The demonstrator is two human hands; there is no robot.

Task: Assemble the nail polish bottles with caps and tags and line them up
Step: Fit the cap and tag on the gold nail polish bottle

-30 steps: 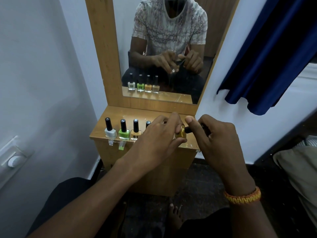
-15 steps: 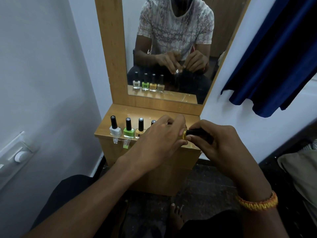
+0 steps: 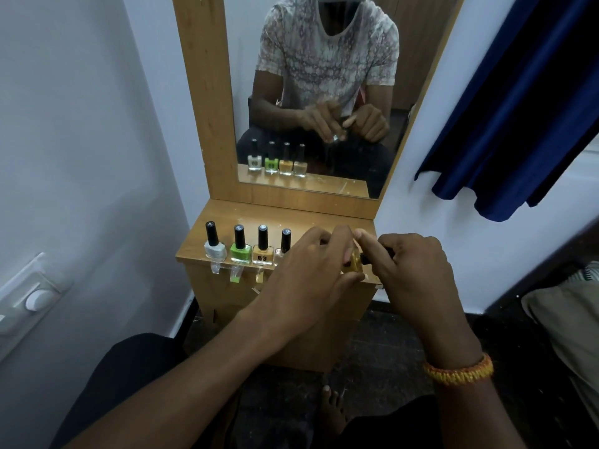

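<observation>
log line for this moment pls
step: capping | left hand: holds gold bottle | right hand: grips black cap | lined up on shelf: four capped bottles

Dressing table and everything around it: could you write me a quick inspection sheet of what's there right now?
Surface: wooden dressing table with a mirror behind it.
Job's things: four capped bottles in a row at the front edge: white bottle, green bottle, orange bottle, and a fourth bottle partly hidden by the left hand. Clear tags hang over the edge below them. A fifth, yellow bottle is held tilted.
Clutter: nothing seen.
Grips: left hand holds the yellow bottle; right hand holds its black cap.
Cables: nothing seen.
Surroundings: white walls, wall switch, blue curtain.
</observation>
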